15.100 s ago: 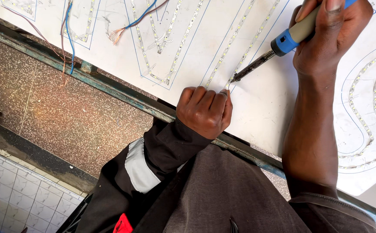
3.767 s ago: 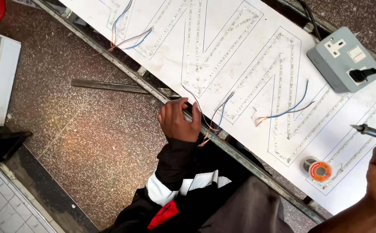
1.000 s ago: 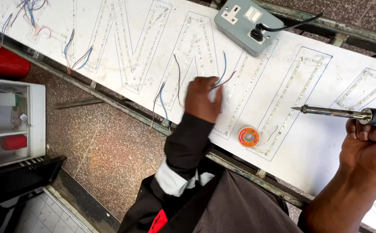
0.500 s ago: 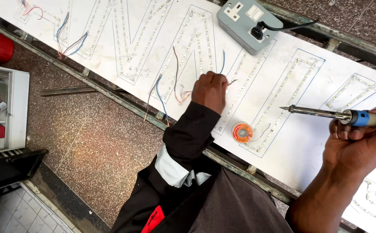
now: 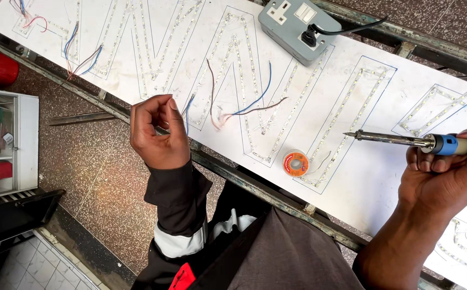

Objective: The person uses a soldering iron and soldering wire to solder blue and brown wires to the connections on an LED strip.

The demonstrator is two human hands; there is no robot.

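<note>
on the long white board (image 5: 383,177), the outlined letter shapes already carry rows of small led strips (image 5: 351,113), while loose blue and brown wires (image 5: 255,104) lie unjoined across the middle letter, so the joining looks only partly done. the left hand (image 5: 158,134) pinches a thin blue wire end (image 5: 186,110) between fingertips at the board's near edge. the right hand (image 5: 448,172) wraps closed around a blue-collared soldering iron (image 5: 405,140), its metal tip raised above the board. a small orange solder spool (image 5: 295,162) lies flat between the hands, and a grey socket box (image 5: 292,27) sits further up.

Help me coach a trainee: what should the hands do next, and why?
Probably bring the soldering iron in the right hand over to the blue wire pinched by the left hand; the iron's tip hangs clear of the board, far from that wire.
</note>
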